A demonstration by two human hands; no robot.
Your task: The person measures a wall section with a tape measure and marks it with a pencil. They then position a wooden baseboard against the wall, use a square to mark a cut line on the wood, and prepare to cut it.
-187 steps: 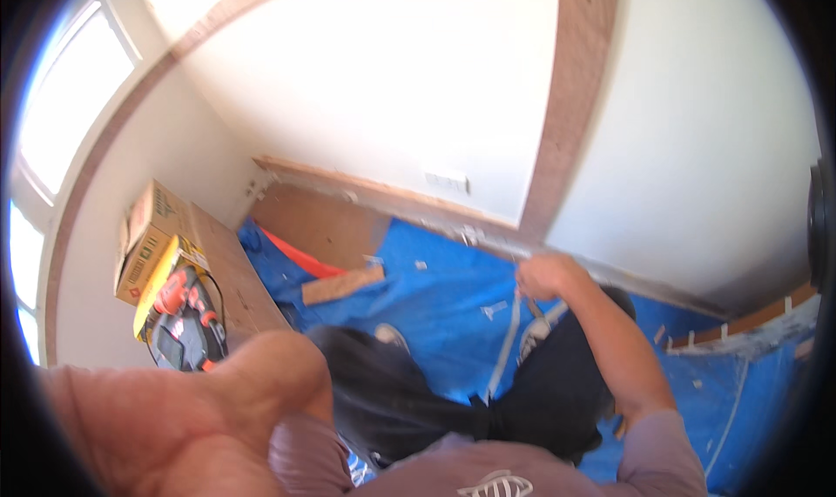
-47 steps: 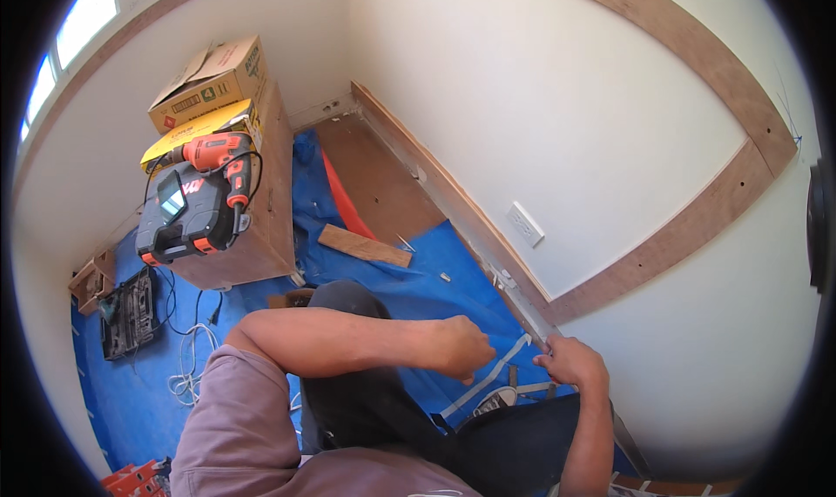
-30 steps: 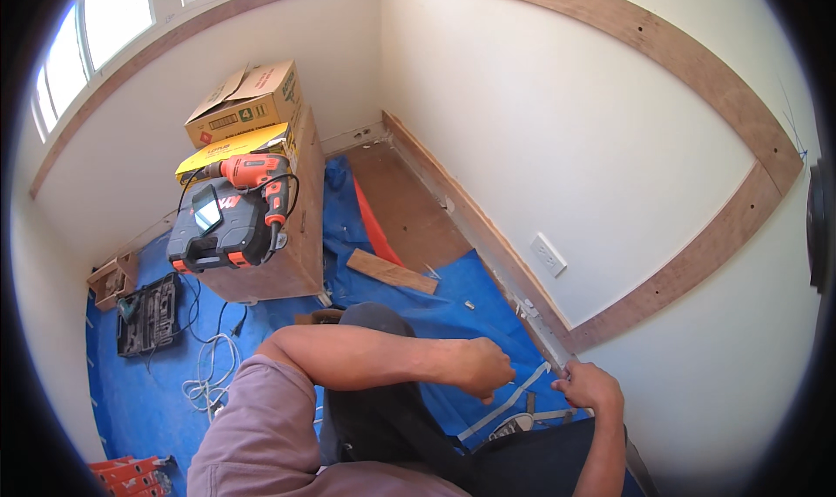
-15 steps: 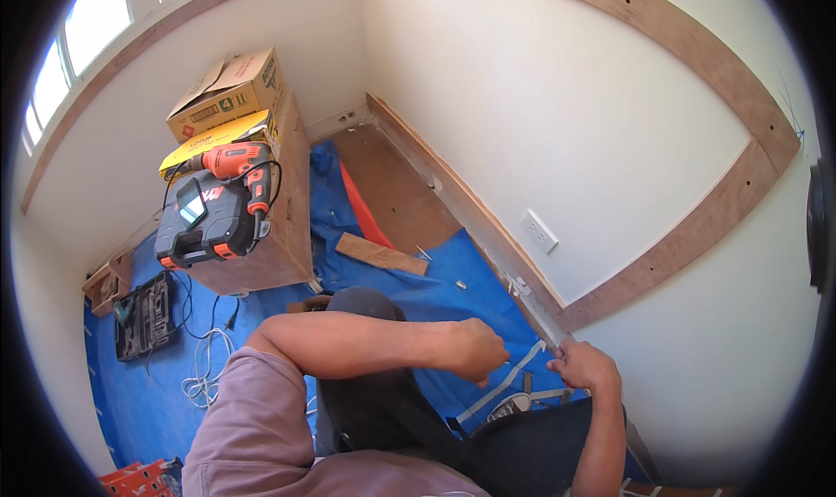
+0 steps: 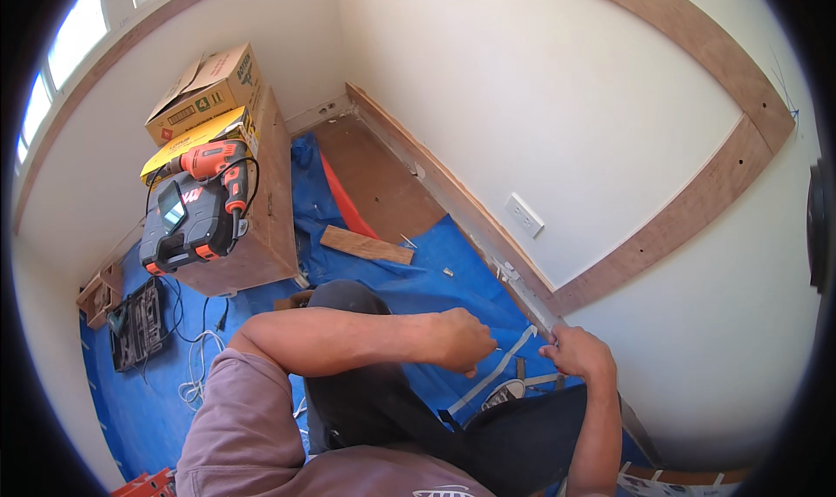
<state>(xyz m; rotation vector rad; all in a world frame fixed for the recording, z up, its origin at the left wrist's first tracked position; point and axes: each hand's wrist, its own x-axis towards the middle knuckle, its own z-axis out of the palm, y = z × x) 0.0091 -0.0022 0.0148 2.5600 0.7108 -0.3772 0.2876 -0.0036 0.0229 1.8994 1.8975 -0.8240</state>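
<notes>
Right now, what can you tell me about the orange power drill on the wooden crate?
The orange power drill lies on its side on top of a dark tool case, which rests on the wooden crate near the room's corner. Its body looks like orange plastic with a black grip and dark chuck end. A black cord loops from it over the case. Cardboard boxes sit just behind it. Neither hand touches it.

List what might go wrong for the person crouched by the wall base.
The right hand presses at the wooden baseboard end, so a slip might catch fingers. The left hand seems to pinch a small nail-like item, which may prick or drop. The loose white cord on the blue tarp could snag a foot.
</notes>
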